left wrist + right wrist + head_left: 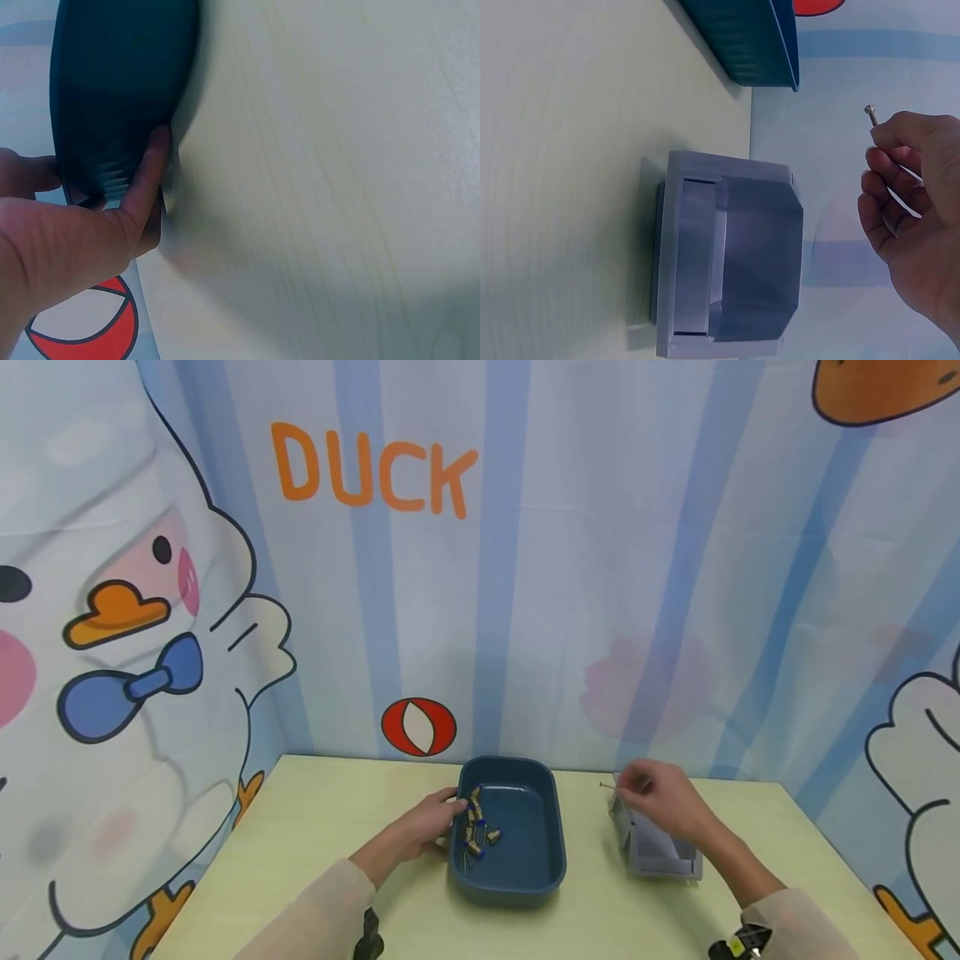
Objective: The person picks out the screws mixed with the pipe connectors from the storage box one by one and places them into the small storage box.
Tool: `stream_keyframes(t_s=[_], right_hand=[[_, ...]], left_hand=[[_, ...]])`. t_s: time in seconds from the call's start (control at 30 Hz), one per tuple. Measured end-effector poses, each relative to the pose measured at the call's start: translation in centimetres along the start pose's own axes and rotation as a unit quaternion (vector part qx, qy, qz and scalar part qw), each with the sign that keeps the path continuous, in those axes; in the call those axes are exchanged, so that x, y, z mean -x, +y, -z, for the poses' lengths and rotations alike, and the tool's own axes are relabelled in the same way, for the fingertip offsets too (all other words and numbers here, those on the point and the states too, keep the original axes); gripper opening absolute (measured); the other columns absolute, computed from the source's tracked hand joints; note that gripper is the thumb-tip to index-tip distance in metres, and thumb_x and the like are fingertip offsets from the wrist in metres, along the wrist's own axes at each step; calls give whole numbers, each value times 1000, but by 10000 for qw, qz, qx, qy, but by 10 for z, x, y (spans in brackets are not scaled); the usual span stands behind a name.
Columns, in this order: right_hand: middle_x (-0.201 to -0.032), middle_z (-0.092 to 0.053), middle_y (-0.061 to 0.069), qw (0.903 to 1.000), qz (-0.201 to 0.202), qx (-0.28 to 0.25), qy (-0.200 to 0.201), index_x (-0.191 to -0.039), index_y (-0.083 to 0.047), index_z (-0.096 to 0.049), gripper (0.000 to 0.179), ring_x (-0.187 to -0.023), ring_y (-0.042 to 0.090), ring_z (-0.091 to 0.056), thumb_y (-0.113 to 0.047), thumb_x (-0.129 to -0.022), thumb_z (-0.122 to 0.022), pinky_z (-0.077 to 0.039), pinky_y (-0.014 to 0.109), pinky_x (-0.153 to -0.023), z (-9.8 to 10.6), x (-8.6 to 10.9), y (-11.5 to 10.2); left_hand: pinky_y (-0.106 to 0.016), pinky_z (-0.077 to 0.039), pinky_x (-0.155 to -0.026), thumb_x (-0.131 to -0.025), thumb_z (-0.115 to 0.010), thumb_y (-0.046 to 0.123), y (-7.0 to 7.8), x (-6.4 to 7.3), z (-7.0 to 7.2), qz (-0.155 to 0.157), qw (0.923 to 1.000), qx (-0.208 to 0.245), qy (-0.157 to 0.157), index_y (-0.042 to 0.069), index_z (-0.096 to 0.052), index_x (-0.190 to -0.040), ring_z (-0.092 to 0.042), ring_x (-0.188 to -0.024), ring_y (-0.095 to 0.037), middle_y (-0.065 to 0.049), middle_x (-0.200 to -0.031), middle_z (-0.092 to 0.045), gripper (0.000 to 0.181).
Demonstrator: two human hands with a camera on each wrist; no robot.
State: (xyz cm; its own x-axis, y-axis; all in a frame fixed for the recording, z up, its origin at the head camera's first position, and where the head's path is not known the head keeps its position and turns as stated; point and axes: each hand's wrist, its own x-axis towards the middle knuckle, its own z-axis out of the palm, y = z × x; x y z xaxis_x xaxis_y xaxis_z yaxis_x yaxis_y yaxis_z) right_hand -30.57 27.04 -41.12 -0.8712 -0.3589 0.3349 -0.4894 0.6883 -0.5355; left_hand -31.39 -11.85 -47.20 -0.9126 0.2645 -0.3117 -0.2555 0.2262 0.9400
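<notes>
Screw (871,114) sits in mid-air on the right side, at the far end of the gray bin (667,854); we have it pinched between thumb and fingertips of the right hand (670,800); narrow grip, head poking out to the left and clear of the skin; we'd guess that's to keep the piece visible and easy to let go. Remaining right fingers are curled below the pinch, apparently just tucked out of the way; right wrist view shows hand and bin apart, no contact.

Left hand (426,825) grips the left wall of the blue container (507,893), fingers against the outside, the tip of the hand up at the rim; we read that as bracing so the container doesn't skid; whether it takes any weight, we can't tell. Container stands upright on the tabletop (322,827), left of the bin and well within reach of both hands.

Brass-and-blue fittings (480,832) lie loose along the container's left side, beside the gripping hand; a few thin bits at the near end of that heap are too small to identify. Bin's placement near the right arm probably spares us reaching across; printed backdrop (562,568) hangs behind the far edge.
</notes>
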Motion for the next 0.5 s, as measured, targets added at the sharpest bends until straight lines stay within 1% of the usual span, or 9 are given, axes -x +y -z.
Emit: stream_keyframes(t_s=[0.1, 0.3, 0.5], right_hand=[[-91, -70, -3, 10000, -39, -1, 89, -102, -6, -74, 5, -85, 14, -66, -4, -98, -74, -58, 32, -76, 5, 2, 3], [-93, -70, -2, 9997, -168, 83, 129, -104, -5, -74, 5, -87, 16, -66, -5, -99, -73, -58, 32, -76, 12, 6, 12], [-93, -70, -1, 9994, -245, 172, 176, -102, -6, -74, 4, -86, 15, -66, -6, -98, -74, -57, 32, -73, 16, 9, 19]], left_hand=[[-70, -51, -99, -115, -45, 26, 0, -1, 0, -8, 10000, 19, -2, 4, -32, -165, -50, -138, -54, -27, -151, -53, 56], [-70, -51, -100, -114, -46, 26, 0, -2, 0, 28, 10000, -34, 59, 5, -32, -165, -51, -138, -53, -26, -151, -54, 57], [-69, -51, -100, -115, -45, 27, -2, -2, 0, 2, 10000, -71, 64, 4, -31, -165, -53, -136, -53, -25, -149, -55, 57]])
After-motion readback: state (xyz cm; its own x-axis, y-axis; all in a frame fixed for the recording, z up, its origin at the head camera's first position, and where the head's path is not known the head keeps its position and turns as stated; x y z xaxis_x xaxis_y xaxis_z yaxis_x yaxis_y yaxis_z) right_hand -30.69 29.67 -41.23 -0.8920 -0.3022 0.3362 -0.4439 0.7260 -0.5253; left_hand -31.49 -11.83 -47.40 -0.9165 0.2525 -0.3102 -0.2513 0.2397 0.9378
